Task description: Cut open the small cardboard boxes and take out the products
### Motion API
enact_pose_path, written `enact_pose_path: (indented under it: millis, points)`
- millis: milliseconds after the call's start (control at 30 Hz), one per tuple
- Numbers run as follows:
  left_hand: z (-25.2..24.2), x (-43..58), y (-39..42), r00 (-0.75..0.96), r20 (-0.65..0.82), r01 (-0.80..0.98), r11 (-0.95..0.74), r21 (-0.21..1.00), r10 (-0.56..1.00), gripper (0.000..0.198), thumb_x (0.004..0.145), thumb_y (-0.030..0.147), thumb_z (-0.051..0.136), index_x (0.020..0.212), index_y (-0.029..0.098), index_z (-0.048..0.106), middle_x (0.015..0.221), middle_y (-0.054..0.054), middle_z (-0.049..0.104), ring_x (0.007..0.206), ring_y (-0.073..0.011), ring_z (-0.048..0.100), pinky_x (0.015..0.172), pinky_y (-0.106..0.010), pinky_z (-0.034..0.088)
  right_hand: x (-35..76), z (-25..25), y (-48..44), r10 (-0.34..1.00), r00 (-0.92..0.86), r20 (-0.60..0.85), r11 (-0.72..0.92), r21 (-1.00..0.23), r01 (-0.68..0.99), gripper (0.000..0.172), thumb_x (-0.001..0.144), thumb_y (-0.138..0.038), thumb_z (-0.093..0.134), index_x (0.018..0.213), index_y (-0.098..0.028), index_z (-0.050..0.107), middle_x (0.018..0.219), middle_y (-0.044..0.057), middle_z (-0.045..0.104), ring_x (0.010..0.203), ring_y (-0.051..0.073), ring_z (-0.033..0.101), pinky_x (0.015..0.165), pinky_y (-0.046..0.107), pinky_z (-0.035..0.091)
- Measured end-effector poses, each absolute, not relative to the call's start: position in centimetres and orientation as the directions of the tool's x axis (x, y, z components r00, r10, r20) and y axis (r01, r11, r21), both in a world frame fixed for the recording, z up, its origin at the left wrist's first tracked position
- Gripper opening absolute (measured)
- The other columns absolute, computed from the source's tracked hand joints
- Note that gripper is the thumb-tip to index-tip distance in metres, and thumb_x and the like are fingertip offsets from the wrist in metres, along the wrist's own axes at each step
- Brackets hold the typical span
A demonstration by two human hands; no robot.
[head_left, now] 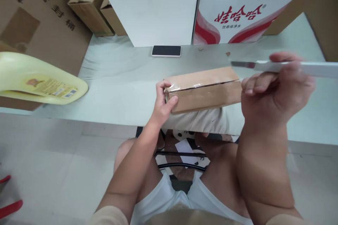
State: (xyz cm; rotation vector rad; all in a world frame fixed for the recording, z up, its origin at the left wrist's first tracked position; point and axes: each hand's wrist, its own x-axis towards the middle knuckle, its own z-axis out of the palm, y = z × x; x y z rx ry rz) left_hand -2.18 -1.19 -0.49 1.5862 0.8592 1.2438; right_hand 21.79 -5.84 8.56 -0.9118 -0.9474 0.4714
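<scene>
A small brown cardboard box [203,91], taped along its top seam, lies near the front edge of the pale table [111,88]. My left hand [162,100] grips the box's left end, thumb on the front face and fingers over the top. My right hand [274,89] is raised to the right of the box, closed round a white utility knife [280,66]. Its metal blade points left and hovers just above the box's right top corner.
A phone [166,51] lies face up at the back of the table. Behind it stand white cartons [155,10], one with red print [237,17], and brown boxes [39,21]. A pale yellow plastic object [34,81] juts in at the left. My knees are under the table.
</scene>
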Motion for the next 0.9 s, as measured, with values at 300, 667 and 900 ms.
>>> enact_pose_path:
  millis: [300,667,900]
  points:
    - [-0.8,-0.2,-2.1,0.267,0.361,-0.057,-0.359,0.932,0.894,0.052,0.089,0.070,0.057,0.123,0.033,0.045,0.134,-0.007,0.049,0.124,-0.0289,0.054,0.108,-0.045,0.047,18.3,8.2,-7.7,0.859,0.085,0.504,0.474,-0.848,0.236,0.021,0.095,-0.044,0.065,0.093,-0.026,0.076,0.068,0.000,0.066,0.052,0.014,0.057,0.047,0.029,0.044]
    - [-1.0,-0.1,-2.1,0.222,0.425,-0.038,-0.428,0.903,0.877,0.045,0.093,0.065,0.055,0.123,0.032,0.050,0.132,-0.008,0.052,0.126,-0.0300,0.054,0.108,-0.048,0.048,19.1,9.1,-6.5,0.809,-0.239,0.536,0.584,-0.688,0.431,0.018,0.079,-0.014,0.071,0.088,-0.028,0.077,0.082,0.000,0.069,0.068,0.014,0.064,0.058,0.027,0.051]
    - [-0.8,-0.2,-2.1,0.235,0.406,-0.015,-0.414,0.910,0.883,0.048,0.092,0.069,0.054,0.123,0.032,0.050,0.130,-0.007,0.054,0.130,-0.0311,0.052,0.109,-0.048,0.046,19.1,9.1,-6.6,0.827,-0.242,0.508,0.561,-0.708,0.430,0.010,0.083,-0.028,0.079,0.093,-0.031,0.079,0.087,0.002,0.071,0.071,0.016,0.067,0.061,0.030,0.055]
